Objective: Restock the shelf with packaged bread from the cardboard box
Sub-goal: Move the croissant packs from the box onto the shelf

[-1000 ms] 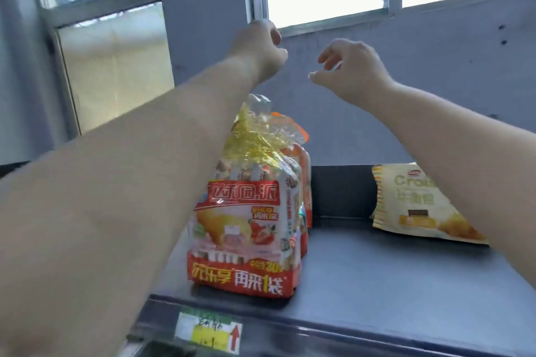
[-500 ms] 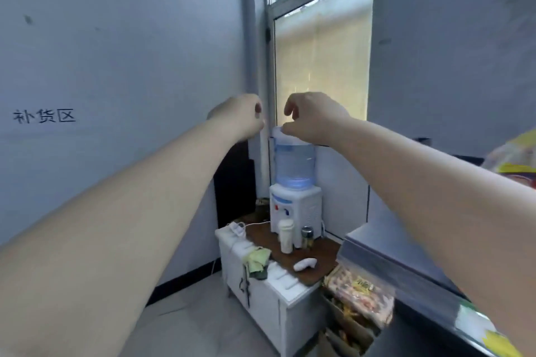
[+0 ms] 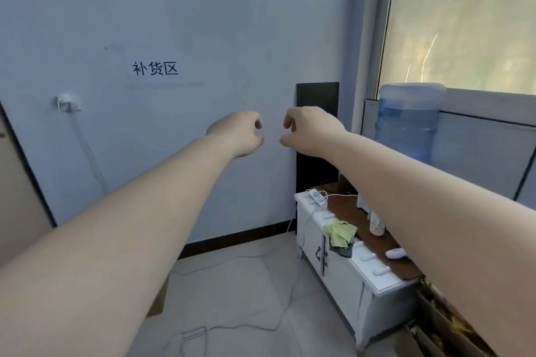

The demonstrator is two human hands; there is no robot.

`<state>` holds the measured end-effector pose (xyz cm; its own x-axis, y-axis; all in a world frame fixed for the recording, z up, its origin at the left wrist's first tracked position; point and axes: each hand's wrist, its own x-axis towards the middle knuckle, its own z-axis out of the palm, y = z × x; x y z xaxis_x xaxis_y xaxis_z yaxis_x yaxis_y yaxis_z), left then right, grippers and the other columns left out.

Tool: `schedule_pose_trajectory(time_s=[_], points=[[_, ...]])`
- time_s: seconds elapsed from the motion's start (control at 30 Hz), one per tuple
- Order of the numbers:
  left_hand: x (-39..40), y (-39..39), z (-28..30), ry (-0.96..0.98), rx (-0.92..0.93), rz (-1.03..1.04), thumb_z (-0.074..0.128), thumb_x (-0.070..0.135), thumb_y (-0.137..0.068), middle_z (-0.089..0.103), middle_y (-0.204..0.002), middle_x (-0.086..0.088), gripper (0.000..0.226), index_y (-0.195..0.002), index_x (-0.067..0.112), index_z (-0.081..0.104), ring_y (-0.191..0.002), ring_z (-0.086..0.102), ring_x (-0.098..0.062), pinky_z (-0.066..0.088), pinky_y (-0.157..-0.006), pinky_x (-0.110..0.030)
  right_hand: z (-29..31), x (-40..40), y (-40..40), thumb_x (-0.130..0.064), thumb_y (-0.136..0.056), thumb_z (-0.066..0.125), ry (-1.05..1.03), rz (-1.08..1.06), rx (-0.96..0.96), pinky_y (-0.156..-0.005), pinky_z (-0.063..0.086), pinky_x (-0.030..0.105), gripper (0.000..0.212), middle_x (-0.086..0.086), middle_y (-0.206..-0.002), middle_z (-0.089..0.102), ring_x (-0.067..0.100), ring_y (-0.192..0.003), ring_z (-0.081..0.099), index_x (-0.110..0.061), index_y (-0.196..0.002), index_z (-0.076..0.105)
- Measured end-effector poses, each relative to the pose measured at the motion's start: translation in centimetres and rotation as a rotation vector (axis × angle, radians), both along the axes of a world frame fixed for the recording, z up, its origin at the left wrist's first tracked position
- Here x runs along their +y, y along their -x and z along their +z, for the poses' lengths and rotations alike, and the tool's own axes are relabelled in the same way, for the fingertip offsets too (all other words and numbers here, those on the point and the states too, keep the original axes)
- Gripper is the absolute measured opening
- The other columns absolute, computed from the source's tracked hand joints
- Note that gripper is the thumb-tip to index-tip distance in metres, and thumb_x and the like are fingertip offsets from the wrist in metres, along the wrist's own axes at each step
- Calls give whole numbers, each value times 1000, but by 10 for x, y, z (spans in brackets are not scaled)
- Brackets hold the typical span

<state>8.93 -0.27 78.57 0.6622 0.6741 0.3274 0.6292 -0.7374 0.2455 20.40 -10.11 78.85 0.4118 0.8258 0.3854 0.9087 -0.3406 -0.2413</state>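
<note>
Both my arms reach straight out in front of a pale blue wall. My left hand (image 3: 237, 136) and my right hand (image 3: 310, 130) hover close together at mid-height, fingers loosely curled, holding nothing. No bread pack is in view. Below my left forearm a brown cardboard corner (image 3: 158, 297) shows on the floor; the rest is hidden by the arm. At the bottom right, under my right arm, the edge of a low shelf with packaged goods (image 3: 443, 327) peeks out.
A white cabinet (image 3: 342, 278) stands at the right with a green cloth (image 3: 340, 233) and a power strip (image 3: 317, 197) on top. Behind it is a water bottle (image 3: 409, 119) by the window. Cables (image 3: 232, 327) trail over the tiled floor. A sign (image 3: 155, 69) hangs on the wall.
The view has swung left, away from the shelf and its bread packs, to the wall and floor. Both empty hands stayed raised and have dropped a little lower in view.
</note>
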Motion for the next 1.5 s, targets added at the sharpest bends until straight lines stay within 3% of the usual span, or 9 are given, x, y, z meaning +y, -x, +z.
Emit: schedule_pose_trajectory(time_s=[0.27,0.4,0.67,0.83,1.0,1.1,1.2,1.3,1.5], points=[[63,-1,-155,283,135,203,52,31,-91,57,-125,-2,34,-124,22,52,-113,54,-25,44,-86,-33,-148,99,-12,-28,-86,58,217,177,257,-78,49,32,33,1,-111,61,21,-100,58,-16,-117,57],[80,16,-265,495,192,279,54,26,-90,59,-125,-3,31,-120,21,56,-113,55,-25,46,-89,-31,-257,125,-4,-25,-84,59,409,224,366,-81,48,32,30,4,-110,62,25,-103,58,-14,-111,59],[86,75,-532,1009,306,500,54,26,-89,58,-127,-6,35,-122,16,56,-117,54,-25,44,-99,-35,-523,143,34,-28,-88,56,884,213,588,-81,50,33,34,4,-118,58,24,-102,57,-16,-120,53],[69,94,-697,1277,209,638,53,21,-88,60,-112,-5,33,-119,11,56,-102,57,-22,45,-86,-30,-684,145,63,-27,-88,57,1033,146,723,-74,50,32,32,4,-110,59,19,-82,57,-15,-117,53],[42,106,-844,1429,166,734,53,20,-88,58,-118,-9,47,-133,10,43,-104,58,-25,39,-74,-26,-836,131,87,-28,-85,60,1139,89,743,-78,48,31,46,6,-121,57,21,-99,56,-12,-126,49],[31,118,-911,1469,130,820,55,18,-87,58,-120,-11,48,-132,8,40,-108,58,-28,39,-73,-26,-910,122,97,-29,-83,61,1178,40,775,-79,51,34,54,8,-123,55,26,-103,60,-10,-131,43],[23,127,-965,1502,124,904,55,18,-88,57,-122,-11,48,-132,6,38,-109,57,-27,40,-74,-28,-968,114,105,-30,-86,62,1205,8,780,-73,43,28,63,10,-129,52,27,-111,55,-8,-139,34],[18,127,-1005,1542,145,938,53,19,-89,55,-123,-12,41,-126,4,41,-107,55,-27,39,-73,-28,-1013,107,113,-29,-88,61,1202,-49,805,-70,43,29,67,13,-127,51,28,-106,56,-5,-141,28],[21,122,-1047,1563,95,1010,47,11,-89,59,-110,-12,29,-116,3,50,-83,49,-22,31,-50,-24,-1056,101,122,-30,-86,61,1149,-164,809,-71,46,32,59,13,-120,54,31,-106,57,-6,-131,32]])
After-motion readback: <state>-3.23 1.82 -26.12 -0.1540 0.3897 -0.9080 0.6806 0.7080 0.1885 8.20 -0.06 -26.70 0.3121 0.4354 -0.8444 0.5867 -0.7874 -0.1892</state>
